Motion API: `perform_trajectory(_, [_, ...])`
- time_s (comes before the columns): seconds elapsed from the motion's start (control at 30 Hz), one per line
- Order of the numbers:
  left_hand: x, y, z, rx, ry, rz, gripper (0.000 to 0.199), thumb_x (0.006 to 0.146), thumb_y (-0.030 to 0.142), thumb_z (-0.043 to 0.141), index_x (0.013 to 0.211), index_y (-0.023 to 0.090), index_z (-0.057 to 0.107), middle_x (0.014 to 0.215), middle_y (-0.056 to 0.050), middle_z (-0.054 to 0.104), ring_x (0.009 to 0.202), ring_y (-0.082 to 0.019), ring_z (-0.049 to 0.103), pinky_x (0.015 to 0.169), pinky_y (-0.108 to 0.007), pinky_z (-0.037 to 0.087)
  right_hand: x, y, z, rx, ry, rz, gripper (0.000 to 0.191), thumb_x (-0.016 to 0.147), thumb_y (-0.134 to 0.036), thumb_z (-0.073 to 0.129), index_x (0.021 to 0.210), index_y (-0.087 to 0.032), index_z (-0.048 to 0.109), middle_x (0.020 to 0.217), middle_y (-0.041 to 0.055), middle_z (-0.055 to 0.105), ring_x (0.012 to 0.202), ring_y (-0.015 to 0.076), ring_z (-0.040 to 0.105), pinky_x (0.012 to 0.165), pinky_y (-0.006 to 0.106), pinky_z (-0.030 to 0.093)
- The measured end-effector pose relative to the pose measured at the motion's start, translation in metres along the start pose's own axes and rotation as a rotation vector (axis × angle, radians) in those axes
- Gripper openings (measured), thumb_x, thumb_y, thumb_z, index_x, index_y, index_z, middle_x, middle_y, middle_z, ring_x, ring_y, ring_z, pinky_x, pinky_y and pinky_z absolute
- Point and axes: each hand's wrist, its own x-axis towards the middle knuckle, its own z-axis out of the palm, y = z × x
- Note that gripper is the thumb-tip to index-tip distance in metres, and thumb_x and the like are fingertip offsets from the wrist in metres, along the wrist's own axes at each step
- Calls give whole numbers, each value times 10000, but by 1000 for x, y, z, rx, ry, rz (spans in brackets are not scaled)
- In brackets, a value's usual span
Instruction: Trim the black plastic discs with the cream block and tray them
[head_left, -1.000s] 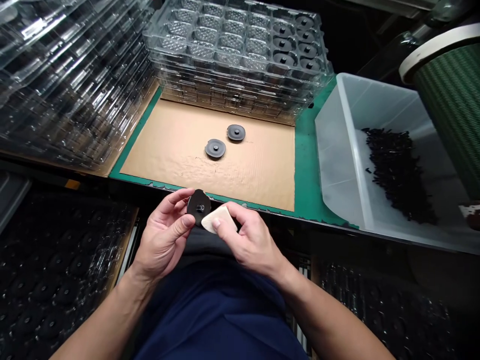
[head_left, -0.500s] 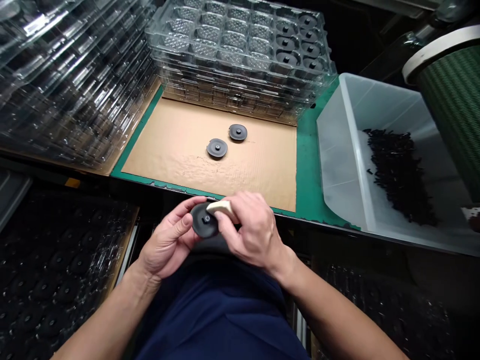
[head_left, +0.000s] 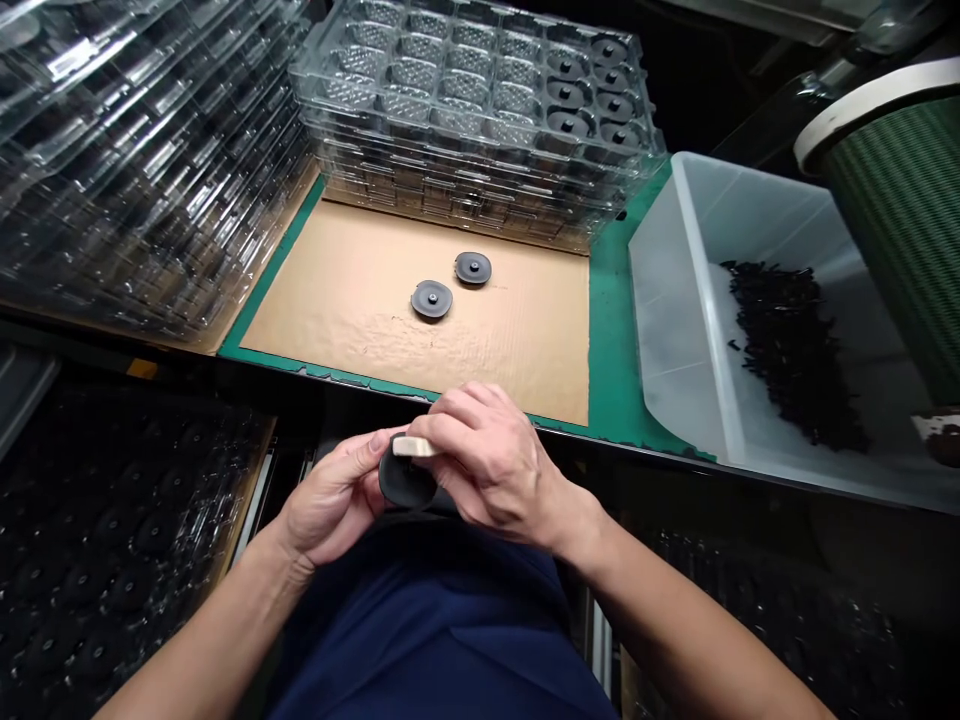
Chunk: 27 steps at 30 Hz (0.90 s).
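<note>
Navy clothing leaves both forearms bare

1. I can read no text, label, brand, number or sign here.
2. On the cardboard sheet, just beside the farther black disc, I see a faint line of marks, too small and pale for me to read; I cannot tell whether it is print.
3. The dark flecks near the nearer black disc spell nothing I can read.

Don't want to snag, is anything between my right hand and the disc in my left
Only the pale pad, held in your right hand, over the upper part of the black disc in your left hand. Nothing else visible.
</note>
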Motion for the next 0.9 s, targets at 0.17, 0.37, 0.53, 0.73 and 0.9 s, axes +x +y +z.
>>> perform_trajectory(0.17, [1, -5, 1, -19, -20, -149, 354, 824, 479, 869, 962, 156, 827, 843, -94, 765, 719, -232, 725, 578, -383, 683, 3, 4, -5, -29, -57, -229, 246, 1090, -240, 467, 1160, -230, 702, 1056, 62, 676, 882, 207, 539, 816, 388, 401])
perform_trajectory(0.37, [5, 4, 0, -13, 71, 240, 516, 774, 265, 933, 1262, 254, 767, 1194, -53, 768, 1026, -174, 726, 896, -248, 641, -5, -1, 13, 73, 158, 270, 218, 963, -251, 576, 755, -195, 537, 697, -3, 527, 638, 146, 434, 626, 327, 316])
perform_trajectory(0.53, [10, -4, 4, 174, 140, 436, 621, 641, 137, 985, 1215, 276, 794, 1178, -38, 773, 1090, -162, 705, 933, -175, 594, 1, -17, 18, 385, 107, 519, 234, 952, -286, 570, 741, -199, 519, 667, -36, 503, 593, 113, 420, 586, 291, 290])
perform_trajectory(0.73, [4, 6, 13, 203, 177, 580, 598, 663, 136, 966, 1209, 307, 793, 1210, -37, 769, 1103, -185, 721, 971, -224, 601, 8, -22, 14, 316, 190, 396, 188, 951, -270, 565, 781, -200, 526, 717, -17, 493, 670, 139, 439, 649, 300, 328])
perform_trajectory(0.9, [-3, 13, 12, 178, 160, 525, 594, 688, 166, 959, 1241, 288, 780, 1205, -47, 764, 1096, -185, 722, 958, -214, 601, 4, -8, 12, 156, 218, 329, 179, 962, -225, 570, 790, -196, 532, 740, -12, 506, 698, 148, 456, 678, 310, 347])
